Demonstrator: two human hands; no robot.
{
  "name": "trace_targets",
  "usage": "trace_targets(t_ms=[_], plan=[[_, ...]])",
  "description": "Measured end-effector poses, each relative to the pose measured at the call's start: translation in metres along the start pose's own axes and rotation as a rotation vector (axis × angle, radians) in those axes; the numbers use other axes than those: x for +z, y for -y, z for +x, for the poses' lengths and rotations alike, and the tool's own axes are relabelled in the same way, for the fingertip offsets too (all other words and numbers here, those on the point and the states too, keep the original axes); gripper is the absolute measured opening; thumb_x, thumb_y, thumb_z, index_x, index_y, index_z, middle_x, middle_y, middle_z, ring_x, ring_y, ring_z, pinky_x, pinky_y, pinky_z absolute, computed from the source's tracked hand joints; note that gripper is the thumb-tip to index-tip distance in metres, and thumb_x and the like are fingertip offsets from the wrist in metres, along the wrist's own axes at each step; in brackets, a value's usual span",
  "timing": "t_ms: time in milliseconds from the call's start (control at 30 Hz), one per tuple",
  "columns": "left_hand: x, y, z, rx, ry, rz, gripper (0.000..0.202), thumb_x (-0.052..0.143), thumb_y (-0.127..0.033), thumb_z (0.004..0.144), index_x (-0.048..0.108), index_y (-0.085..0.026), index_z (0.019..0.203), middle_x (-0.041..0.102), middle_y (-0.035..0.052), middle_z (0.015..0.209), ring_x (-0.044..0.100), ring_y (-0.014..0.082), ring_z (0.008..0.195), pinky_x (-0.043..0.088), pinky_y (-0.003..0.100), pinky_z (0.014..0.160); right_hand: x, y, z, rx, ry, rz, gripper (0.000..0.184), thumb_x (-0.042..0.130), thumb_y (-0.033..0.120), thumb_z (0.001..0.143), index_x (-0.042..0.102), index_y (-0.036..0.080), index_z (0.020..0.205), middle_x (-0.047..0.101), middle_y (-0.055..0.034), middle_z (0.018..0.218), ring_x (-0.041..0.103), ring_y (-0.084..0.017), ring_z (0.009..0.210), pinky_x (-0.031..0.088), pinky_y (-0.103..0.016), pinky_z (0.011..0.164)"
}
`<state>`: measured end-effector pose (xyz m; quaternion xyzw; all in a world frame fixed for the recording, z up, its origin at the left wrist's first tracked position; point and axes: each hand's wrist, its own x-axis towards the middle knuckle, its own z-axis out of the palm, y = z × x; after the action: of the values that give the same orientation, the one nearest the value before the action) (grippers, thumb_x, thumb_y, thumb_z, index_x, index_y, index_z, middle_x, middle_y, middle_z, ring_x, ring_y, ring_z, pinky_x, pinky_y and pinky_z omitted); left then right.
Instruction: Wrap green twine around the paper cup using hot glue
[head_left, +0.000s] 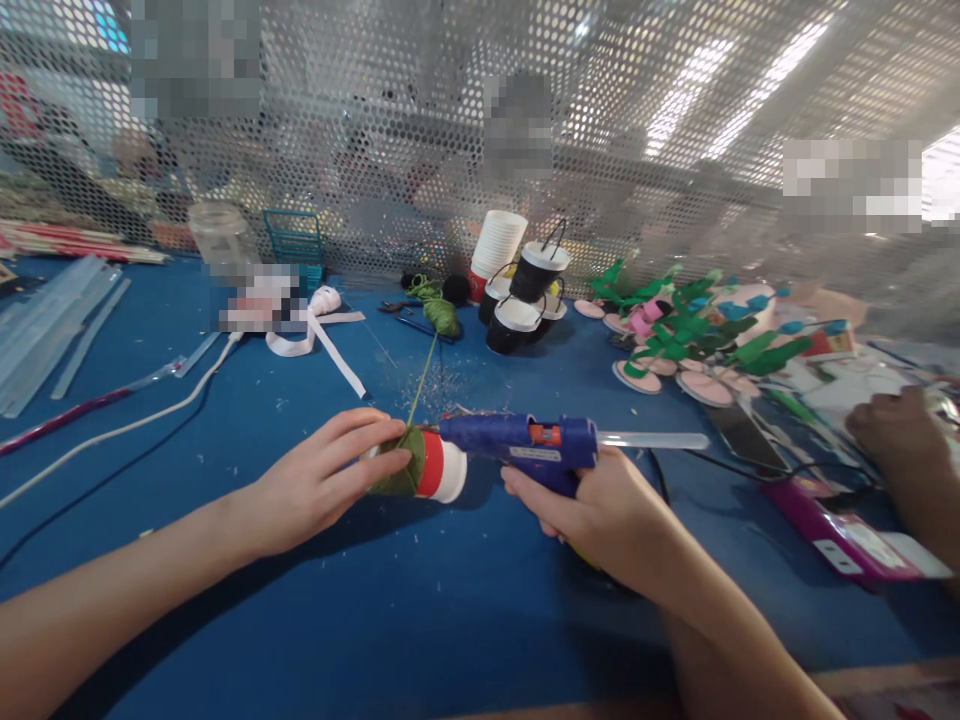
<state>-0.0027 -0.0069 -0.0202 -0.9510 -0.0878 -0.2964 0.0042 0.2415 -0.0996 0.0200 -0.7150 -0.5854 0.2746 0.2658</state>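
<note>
My left hand (337, 475) is closed round a paper cup (442, 468) lying on its side, its rim toward the right. Green yarn covers the cup's left part, while a red band and the white rim show bare. From the cup a strand runs up to a ball of green yarn (444, 317). In my right hand (600, 505) is a blue glue gun (517, 440), its nozzle pointing left at the cup near the yarn's edge. A clear glue stick (652, 440) juts from its back. Whether nozzle and cup touch, I cannot tell.
Stacked white cups (499, 245) and black cups with handles (516, 325) stand behind. Green paper plants (675, 340) are to the right, near a purple power strip (840, 530) and another person's hand (896, 435). White ribbon (337, 350), a cable (150, 415) and glue sticks (60, 320) lie left.
</note>
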Motion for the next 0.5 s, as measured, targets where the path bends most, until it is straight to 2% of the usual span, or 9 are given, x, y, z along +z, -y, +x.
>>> trace_targets(t_ms=[67,200,367,433,500], plan=[[0.001,0.001,0.0,-0.007,0.001,0.005,0.032,0.041,-0.003,0.084,0.045,-0.013,0.114,0.052,0.0159,0.114,0.044,0.0253,0.113,0.049,0.041,0.086,-0.001,0.007,0.001,0.052,0.023,0.051,0.023,0.058,0.038,0.069,0.058,0.017,0.059,0.049,0.002,0.036,0.047,-0.012,0.032,0.037,-0.022,0.033],[0.004,0.003,-0.001,-0.071,-0.014,-0.007,0.031,0.046,-0.007,0.084,0.044,-0.013,0.114,0.052,0.0157,0.113,0.047,0.0235,0.109,0.048,0.041,0.088,-0.006,0.01,0.008,0.06,0.044,0.213,0.02,0.063,0.036,0.065,0.058,0.017,0.064,0.048,0.0044,0.036,0.045,-0.01,0.032,0.038,-0.021,0.035],[0.008,0.005,-0.001,-0.131,-0.06,-0.052,0.032,0.051,-0.012,0.083,0.043,-0.015,0.114,0.053,0.0153,0.112,0.051,0.0234,0.106,0.05,0.041,0.085,-0.021,-0.001,0.03,0.041,-0.076,0.516,0.027,0.072,0.031,0.058,0.06,0.017,0.078,0.064,-0.0012,0.067,0.058,-0.012,0.057,0.047,-0.022,0.052],[0.01,0.006,-0.001,-0.143,-0.072,-0.051,0.033,0.052,-0.012,0.082,0.043,-0.015,0.114,0.052,0.0158,0.113,0.052,0.0238,0.105,0.05,0.041,0.084,-0.027,-0.008,0.042,0.061,-0.141,0.532,0.023,0.071,0.033,0.06,0.06,0.015,0.07,0.063,-0.0018,0.066,0.057,-0.011,0.057,0.046,-0.02,0.053],[0.011,0.007,-0.001,-0.143,-0.081,-0.039,0.033,0.053,-0.013,0.082,0.043,-0.015,0.113,0.053,0.016,0.112,0.053,0.0241,0.103,0.051,0.042,0.083,-0.029,-0.015,0.055,0.095,-0.165,0.435,0.022,0.063,0.034,0.07,0.059,0.014,0.063,0.061,-0.0018,0.06,0.054,-0.008,0.051,0.043,-0.018,0.048]])
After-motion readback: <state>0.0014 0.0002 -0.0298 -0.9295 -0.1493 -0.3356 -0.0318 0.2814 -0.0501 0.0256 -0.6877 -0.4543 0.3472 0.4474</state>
